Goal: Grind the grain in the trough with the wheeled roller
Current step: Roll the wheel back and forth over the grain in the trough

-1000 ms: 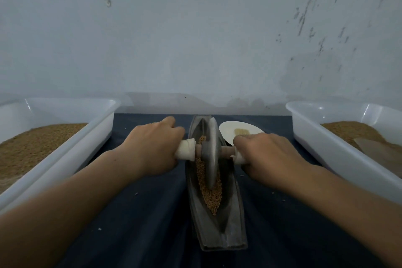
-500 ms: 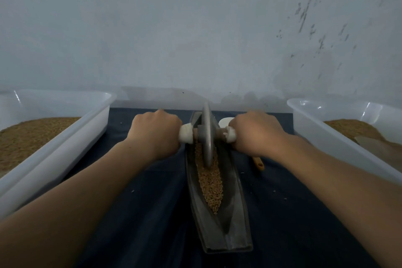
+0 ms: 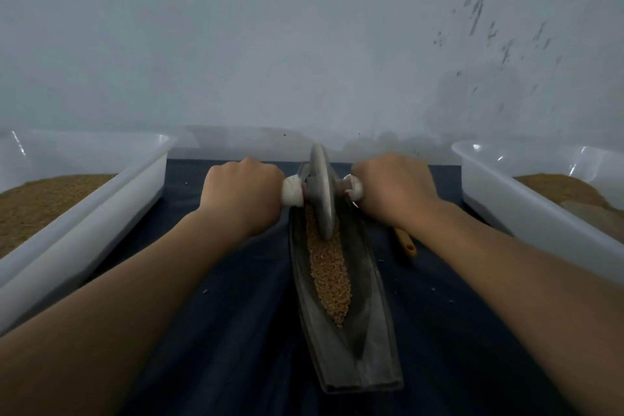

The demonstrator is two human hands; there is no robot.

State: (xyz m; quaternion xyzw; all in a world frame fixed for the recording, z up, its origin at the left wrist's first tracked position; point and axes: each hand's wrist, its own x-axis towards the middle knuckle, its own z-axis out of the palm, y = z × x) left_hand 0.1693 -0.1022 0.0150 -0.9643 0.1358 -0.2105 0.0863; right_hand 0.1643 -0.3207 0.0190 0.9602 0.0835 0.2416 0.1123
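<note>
Behind everything, a pale scuffed wall (image 3: 304,44). Over the tabletop, a dark blue cloth (image 3: 236,331), with a few stray kernels scattered on it. On the left, the left tub (image 3: 101,203), white, long side toward the middle, part-filled with the left heap (image 3: 40,209) of brown granules. On the right, the right tub (image 3: 506,203), also white, holding the right heap (image 3: 557,184) and a flat brownish piece near its outer edge, too dim to name. Just right of the trough, a yellowish handle (image 3: 407,243) flat on the cloth, its far end hidden under the right wrist. Both tubs well apart from the trough, with the forearms in between.

In the middle, the long dark trough (image 3: 371,358), running away from the camera, near end cut square. Along its groove, a strip of tan grain (image 3: 329,273), tapering to a point toward the near end. Roller (image 3: 322,192) upright at the far end of the trough, wheel edge down in the grain, axle across the trough. Left grip (image 3: 241,196) clenched around the left axle handle, left wrap (image 3: 293,192) showing white between fist and wheel. Right grip (image 3: 393,189) clenched around the right axle handle, right wrap (image 3: 353,188) showing likewise. Wheel midway between the two fists, just beside each, knuckles up. Most of the grain on the near side of the wheel, between the forearms.
</note>
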